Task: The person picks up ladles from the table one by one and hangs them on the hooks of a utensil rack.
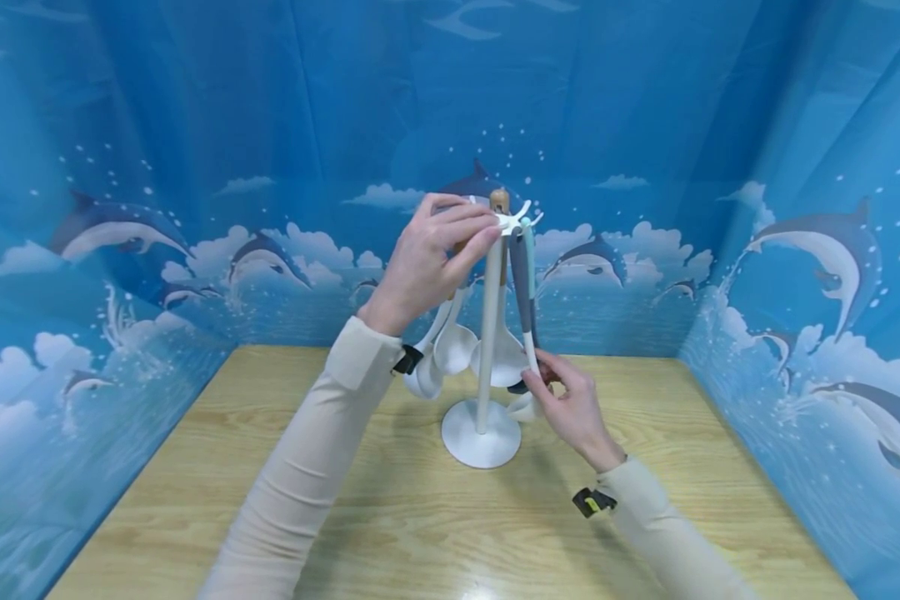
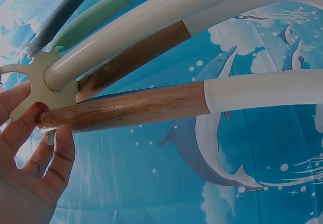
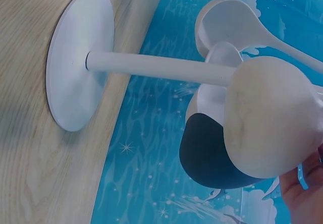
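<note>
A white utensil stand [image 1: 489,333] stands upright on the table, with several kitchen utensils hanging from its hooks. My left hand [image 1: 446,250] holds the hooked top of the stand, its fingertips beside the end of a wooden handle [image 2: 131,105]. Lower down on the right side, my right hand [image 1: 570,404] pinches the white neck of a ladle with a grey handle [image 1: 521,279]. The ladle's pale bowl [image 3: 272,118] hangs under that hand, while its upper end is at the hooks. Beside it hangs a mint-green handle [image 2: 96,22]. My right fingertips are partly hidden.
Behind the pale bowl hangs a dark utensil head [image 3: 207,151]. White spoon-shaped heads [image 1: 456,347] hang on the left side. The stand's round base [image 1: 482,450] rests on the wooden table [image 1: 405,533]. A blue dolphin-print curtain [image 1: 330,125] encloses the back and sides.
</note>
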The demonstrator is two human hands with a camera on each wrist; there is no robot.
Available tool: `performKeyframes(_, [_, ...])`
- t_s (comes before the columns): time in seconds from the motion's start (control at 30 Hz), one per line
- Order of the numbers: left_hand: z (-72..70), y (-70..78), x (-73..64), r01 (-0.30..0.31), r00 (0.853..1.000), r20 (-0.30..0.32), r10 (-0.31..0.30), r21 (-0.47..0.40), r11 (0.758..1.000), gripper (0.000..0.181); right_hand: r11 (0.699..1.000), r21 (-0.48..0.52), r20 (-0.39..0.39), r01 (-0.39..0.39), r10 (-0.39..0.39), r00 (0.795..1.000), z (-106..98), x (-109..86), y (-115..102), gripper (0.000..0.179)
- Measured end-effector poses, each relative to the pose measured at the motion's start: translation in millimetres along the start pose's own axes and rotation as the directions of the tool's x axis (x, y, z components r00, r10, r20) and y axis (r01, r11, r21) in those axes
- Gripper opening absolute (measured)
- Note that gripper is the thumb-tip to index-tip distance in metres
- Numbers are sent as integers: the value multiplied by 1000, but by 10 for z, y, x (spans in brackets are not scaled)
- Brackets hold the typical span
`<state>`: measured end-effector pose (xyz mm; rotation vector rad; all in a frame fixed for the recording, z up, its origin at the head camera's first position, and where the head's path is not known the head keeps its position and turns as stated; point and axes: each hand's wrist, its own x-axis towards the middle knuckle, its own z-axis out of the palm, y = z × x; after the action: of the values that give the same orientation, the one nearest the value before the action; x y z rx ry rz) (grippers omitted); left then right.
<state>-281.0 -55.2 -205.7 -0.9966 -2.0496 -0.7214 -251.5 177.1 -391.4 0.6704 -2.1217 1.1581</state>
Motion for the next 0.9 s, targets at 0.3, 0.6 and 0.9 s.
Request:
performKeyframes(0.3, [4, 7, 1, 1, 1000, 1, -1, 3, 1000, 30, 1000, 18, 14, 11, -11, 1000, 31, 26, -242, 33])
performKeyframes(0.6, [9, 18, 6, 3, 1000, 4, -3, 3, 1000, 30, 998, 51, 67, -39, 35, 997, 19, 40, -494, 37])
performKeyframes(0.9, [1, 12, -8, -17, 1000, -13, 17, 1, 1000, 30, 994, 103, 65, -34, 27, 998, 197, -16, -141, 43])
